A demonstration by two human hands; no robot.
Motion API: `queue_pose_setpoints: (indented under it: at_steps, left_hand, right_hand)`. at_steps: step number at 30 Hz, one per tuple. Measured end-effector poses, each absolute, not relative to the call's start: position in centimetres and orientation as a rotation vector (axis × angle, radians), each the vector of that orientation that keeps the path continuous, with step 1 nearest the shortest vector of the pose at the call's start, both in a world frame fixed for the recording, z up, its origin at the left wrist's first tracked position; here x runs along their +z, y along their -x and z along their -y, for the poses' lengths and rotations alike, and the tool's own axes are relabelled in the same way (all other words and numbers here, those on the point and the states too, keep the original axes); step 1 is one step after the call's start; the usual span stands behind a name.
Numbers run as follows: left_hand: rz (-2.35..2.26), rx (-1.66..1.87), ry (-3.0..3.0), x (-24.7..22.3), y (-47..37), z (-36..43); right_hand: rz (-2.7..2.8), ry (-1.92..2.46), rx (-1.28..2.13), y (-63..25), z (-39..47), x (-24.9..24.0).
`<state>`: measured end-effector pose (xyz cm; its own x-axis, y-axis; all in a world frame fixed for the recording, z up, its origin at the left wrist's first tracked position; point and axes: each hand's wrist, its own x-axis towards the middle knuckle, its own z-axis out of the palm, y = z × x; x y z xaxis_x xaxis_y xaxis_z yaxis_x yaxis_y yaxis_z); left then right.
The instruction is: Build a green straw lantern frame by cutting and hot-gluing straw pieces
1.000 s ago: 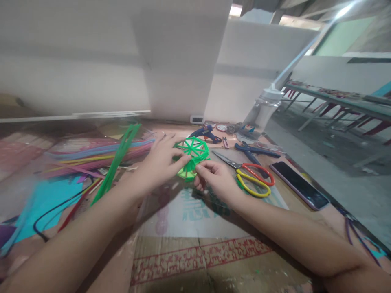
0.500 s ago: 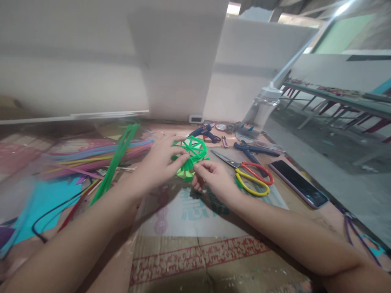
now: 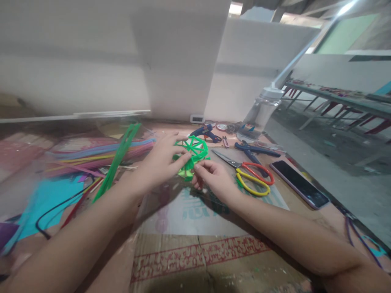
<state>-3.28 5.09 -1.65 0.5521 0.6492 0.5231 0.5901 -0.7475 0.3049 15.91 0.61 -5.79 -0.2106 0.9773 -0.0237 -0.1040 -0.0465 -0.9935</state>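
A bright green wheel-shaped craft piece (image 3: 195, 146), with spokes inside a ring, is held over the middle of the table. It looks made of pipe cleaners. My left hand (image 3: 168, 156) grips its left side, thumb at the near edge and fingers reaching over the back. My right hand (image 3: 212, 177) is closed in a pinch at the piece's lower right edge; whatever small bit lies between thumb and finger is hidden. Lighter green material shows beneath the wheel. To the right lie scissors (image 3: 255, 190) with one yellow and one red handle.
Behind the hands are a blue glue gun (image 3: 205, 132), small snips (image 3: 225, 141) and a clear bottle (image 3: 259, 114). Blue-handled pliers (image 3: 258, 149) and a phone (image 3: 299, 184) sit at right. Leftward lie green pipe cleaners (image 3: 117, 162), a multicoloured bundle (image 3: 91, 156) and a blue sheet (image 3: 55, 199).
Both hands stay at the green piece with almost the same hold. The whole view has shifted very slightly.
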Motion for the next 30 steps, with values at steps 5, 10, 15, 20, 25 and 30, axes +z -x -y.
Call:
queue_pose_setpoints:
  at_steps: [5, 10, 15, 20, 25, 30]
  left_hand:
    - [-1.073, 0.931, -2.696, -1.63, 3.30, -5.26]
    - [-1.115, 0.889, -2.691, -1.81, 3.38, -5.38]
    - [-1.107, 0.898, -2.678, -1.75, 3.34, -5.34]
    - [-1.062, 0.947, -2.665, -1.56, 3.14, -5.31]
    - [-1.073, 0.950, -2.664, -1.44, 3.01, -5.16]
    - [-1.095, 0.936, -2.662, -1.35, 2.94, -4.96]
  right_hand:
    - [1.263, 1.031, 1.450, -15.89, -0.75, -5.87]
    - [1.268, 1.036, 1.447, -15.85, -0.86, -5.88]
    - [1.262, 1.040, 1.457, -15.79, -0.90, -5.87]
    - [1.280, 1.010, 1.445, -16.08, -0.81, -5.89]
    - [1.275, 1.050, 1.440, -16.13, -0.62, -6.11]
    - [1.264, 1.040, 1.442, -15.85, -0.52, -5.97]
